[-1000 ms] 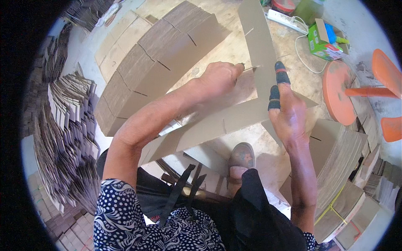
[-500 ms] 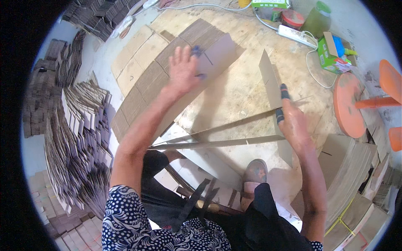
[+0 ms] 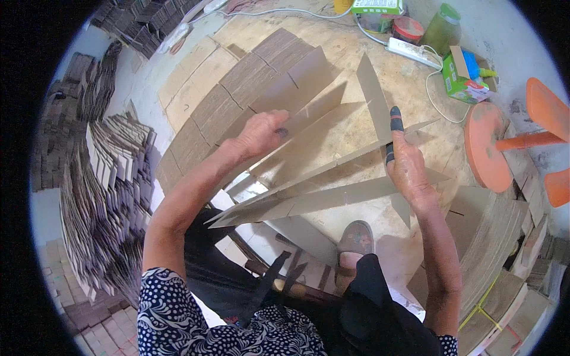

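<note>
L grip (image 3: 262, 133), @ 11 o'clock, no longer spreads fingers; now curls them on a cardbd strip (image 3: 314, 111), now off the stack's (image 3: 237, 83) 4 o'clock face.

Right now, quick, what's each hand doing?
Left hand: closed, holding a cardboard strip.
Right hand: closed, holding crossing cardboard strips.

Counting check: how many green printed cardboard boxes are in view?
2. Both lie beyond the person's right hand: one green box is cut off by the top edge, the other green box is open, just right of the white power strip. Others may be hidden.
</note>
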`<action>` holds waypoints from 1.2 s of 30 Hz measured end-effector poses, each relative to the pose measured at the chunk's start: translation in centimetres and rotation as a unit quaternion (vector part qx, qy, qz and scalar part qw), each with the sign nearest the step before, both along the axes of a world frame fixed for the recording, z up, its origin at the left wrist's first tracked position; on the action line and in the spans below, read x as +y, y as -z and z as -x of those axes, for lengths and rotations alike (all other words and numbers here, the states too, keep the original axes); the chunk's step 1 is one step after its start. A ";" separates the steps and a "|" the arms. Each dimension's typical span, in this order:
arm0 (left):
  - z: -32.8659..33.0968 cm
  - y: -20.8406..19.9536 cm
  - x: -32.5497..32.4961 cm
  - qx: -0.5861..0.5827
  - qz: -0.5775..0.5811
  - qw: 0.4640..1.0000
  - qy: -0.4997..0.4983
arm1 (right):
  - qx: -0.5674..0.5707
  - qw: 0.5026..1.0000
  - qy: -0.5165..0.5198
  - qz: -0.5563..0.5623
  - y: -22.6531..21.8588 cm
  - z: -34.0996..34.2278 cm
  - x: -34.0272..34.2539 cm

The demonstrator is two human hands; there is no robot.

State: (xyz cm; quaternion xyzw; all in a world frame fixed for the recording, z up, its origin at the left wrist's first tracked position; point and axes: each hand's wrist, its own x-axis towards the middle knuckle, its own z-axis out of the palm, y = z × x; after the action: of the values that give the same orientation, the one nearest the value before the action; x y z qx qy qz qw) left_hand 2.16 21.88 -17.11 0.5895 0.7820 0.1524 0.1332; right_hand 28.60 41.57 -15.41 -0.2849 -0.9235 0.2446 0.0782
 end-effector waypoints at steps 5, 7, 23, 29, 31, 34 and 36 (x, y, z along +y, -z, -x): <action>-4.3 -1.2 1.3 -0.009 0.080 0.997 0.010 | 0.071 0.996 -0.037 -0.037 0.2 -1.1 -0.2; -5.0 -1.1 1.6 0.000 0.069 0.998 0.013 | 0.057 0.997 -0.032 -0.038 0.2 -1.5 0.0; -4.3 0.9 9.8 -0.041 -0.010 0.999 0.025 | -0.135 0.989 -0.022 0.064 1.1 -0.1 -0.5; -6.7 -0.4 7.8 0.030 -0.088 0.991 0.093 | -0.098 0.993 -0.057 0.023 2.7 0.2 -0.8; -9.5 -3.4 4.7 -0.009 -0.102 0.974 0.200 | -0.057 0.993 -0.099 0.001 3.5 -0.5 1.0; -12.8 -6.4 -1.6 -0.080 0.093 0.966 0.227 | -0.103 0.986 -0.083 -0.103 2.1 0.5 5.7; -13.3 -6.5 -5.3 -0.039 0.124 0.974 0.184 | -0.109 0.969 -0.075 -0.209 0.5 0.8 10.6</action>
State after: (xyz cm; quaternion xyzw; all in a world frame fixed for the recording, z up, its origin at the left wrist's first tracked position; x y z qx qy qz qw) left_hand 15.50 16.57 -10.61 0.6957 0.6675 0.0500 0.2608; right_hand 27.82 52.13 -15.94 -0.2169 -0.9759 0.0190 0.0159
